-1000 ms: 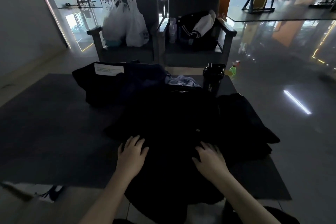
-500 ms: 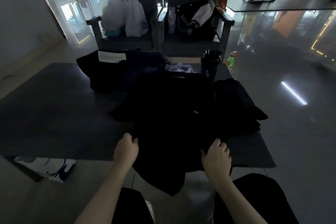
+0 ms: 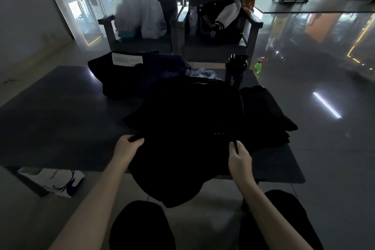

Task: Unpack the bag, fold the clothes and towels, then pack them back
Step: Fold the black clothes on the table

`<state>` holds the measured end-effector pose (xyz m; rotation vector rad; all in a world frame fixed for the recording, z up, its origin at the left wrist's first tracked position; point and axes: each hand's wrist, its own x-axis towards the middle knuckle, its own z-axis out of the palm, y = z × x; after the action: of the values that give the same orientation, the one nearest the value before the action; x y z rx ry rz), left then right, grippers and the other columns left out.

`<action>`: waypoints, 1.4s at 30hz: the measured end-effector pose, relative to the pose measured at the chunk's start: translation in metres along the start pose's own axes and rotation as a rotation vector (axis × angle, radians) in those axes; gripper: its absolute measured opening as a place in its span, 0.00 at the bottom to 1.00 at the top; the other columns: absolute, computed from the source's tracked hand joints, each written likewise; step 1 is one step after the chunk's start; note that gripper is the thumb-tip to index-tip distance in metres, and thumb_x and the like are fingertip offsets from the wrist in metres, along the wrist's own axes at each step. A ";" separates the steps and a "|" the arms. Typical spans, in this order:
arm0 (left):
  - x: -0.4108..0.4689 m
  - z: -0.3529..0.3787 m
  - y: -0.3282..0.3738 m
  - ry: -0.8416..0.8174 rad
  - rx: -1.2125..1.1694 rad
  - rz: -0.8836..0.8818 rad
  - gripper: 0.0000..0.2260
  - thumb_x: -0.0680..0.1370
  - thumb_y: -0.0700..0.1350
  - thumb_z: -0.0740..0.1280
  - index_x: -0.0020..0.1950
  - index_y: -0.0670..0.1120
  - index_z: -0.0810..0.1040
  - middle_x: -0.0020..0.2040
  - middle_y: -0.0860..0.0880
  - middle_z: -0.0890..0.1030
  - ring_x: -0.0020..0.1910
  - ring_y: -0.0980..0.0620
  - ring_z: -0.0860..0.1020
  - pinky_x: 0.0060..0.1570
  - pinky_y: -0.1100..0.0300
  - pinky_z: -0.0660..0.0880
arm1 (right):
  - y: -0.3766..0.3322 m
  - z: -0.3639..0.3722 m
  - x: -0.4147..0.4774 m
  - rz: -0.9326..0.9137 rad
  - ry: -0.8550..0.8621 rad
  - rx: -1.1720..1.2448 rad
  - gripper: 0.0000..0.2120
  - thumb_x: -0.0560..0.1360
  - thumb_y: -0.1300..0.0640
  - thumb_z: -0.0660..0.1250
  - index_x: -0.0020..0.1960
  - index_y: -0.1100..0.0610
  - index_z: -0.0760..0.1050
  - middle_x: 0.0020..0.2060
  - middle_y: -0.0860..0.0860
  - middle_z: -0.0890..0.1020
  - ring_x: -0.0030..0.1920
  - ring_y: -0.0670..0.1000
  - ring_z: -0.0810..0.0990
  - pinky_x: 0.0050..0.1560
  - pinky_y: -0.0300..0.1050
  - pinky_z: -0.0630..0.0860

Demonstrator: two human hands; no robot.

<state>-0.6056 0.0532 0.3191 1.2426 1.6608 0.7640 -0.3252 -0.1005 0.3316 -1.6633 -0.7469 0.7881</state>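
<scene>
Gripping a black garment [image 3: 182, 128] with both hands, left [image 3: 126, 149] and right [image 3: 239, 155].

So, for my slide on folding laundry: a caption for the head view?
Left hand and right hand grip a black garment on the dark table, hem hanging over its near edge.

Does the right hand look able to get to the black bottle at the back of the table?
Probably, after letting go: the right hand pinches the black garment, and only that low cloth lies between it and the bottle standing beyond.
</scene>
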 end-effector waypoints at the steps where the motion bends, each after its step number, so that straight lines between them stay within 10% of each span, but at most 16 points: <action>1: 0.001 0.001 -0.001 -0.001 0.008 0.017 0.17 0.75 0.45 0.69 0.61 0.42 0.75 0.47 0.46 0.80 0.43 0.51 0.79 0.34 0.61 0.71 | 0.001 0.002 0.004 0.002 -0.016 0.012 0.12 0.82 0.52 0.56 0.54 0.58 0.75 0.40 0.48 0.76 0.40 0.44 0.73 0.44 0.40 0.70; 6: 0.014 0.016 -0.005 0.094 0.095 0.103 0.07 0.77 0.43 0.64 0.55 0.48 0.73 0.44 0.52 0.77 0.42 0.54 0.76 0.34 0.62 0.68 | 0.009 0.015 0.020 -0.043 -0.064 0.048 0.14 0.81 0.53 0.57 0.58 0.59 0.77 0.43 0.49 0.81 0.45 0.50 0.79 0.42 0.39 0.74; 13: 0.036 0.037 -0.011 0.111 0.214 0.116 0.11 0.79 0.43 0.61 0.60 0.50 0.74 0.43 0.55 0.76 0.41 0.56 0.76 0.35 0.59 0.70 | 0.025 0.029 0.042 0.084 -0.149 0.079 0.20 0.81 0.52 0.58 0.71 0.55 0.68 0.62 0.50 0.77 0.64 0.50 0.74 0.68 0.52 0.70; 22: -0.002 0.035 -0.010 0.012 0.187 0.167 0.18 0.76 0.48 0.67 0.65 0.48 0.70 0.49 0.56 0.75 0.47 0.57 0.75 0.39 0.65 0.70 | 0.003 0.019 0.011 0.188 -0.151 -0.012 0.14 0.77 0.60 0.65 0.61 0.51 0.69 0.49 0.52 0.82 0.47 0.53 0.83 0.40 0.43 0.79; 25: -0.015 0.028 -0.009 0.037 0.636 0.132 0.29 0.76 0.56 0.66 0.71 0.43 0.64 0.67 0.43 0.69 0.65 0.42 0.68 0.60 0.48 0.70 | 0.003 0.017 -0.006 0.169 -0.165 -0.099 0.12 0.75 0.64 0.66 0.56 0.54 0.71 0.47 0.59 0.81 0.40 0.57 0.81 0.34 0.48 0.76; 29: -0.039 0.011 -0.015 0.028 0.854 -0.013 0.26 0.77 0.55 0.64 0.69 0.42 0.66 0.66 0.42 0.70 0.66 0.41 0.67 0.62 0.45 0.66 | 0.011 0.009 -0.036 0.073 -0.155 -0.271 0.12 0.75 0.64 0.66 0.58 0.56 0.73 0.49 0.54 0.78 0.48 0.53 0.78 0.40 0.41 0.76; 34: -0.051 0.005 -0.022 0.014 0.492 0.015 0.14 0.79 0.47 0.58 0.59 0.40 0.72 0.54 0.41 0.78 0.51 0.42 0.76 0.55 0.46 0.74 | 0.021 -0.003 -0.048 0.066 -0.032 -0.437 0.05 0.78 0.58 0.62 0.49 0.60 0.73 0.44 0.57 0.77 0.41 0.54 0.74 0.37 0.44 0.67; 42: -0.044 -0.020 -0.003 0.063 0.140 0.003 0.22 0.82 0.48 0.58 0.73 0.39 0.64 0.64 0.41 0.73 0.61 0.42 0.72 0.52 0.56 0.65 | 0.007 -0.025 -0.049 0.042 0.196 -0.052 0.08 0.81 0.59 0.56 0.51 0.56 0.74 0.38 0.51 0.77 0.36 0.48 0.74 0.36 0.43 0.68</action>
<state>-0.6210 0.0113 0.3377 1.3294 1.7898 0.7050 -0.3325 -0.1554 0.3354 -1.7790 -0.6008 0.6285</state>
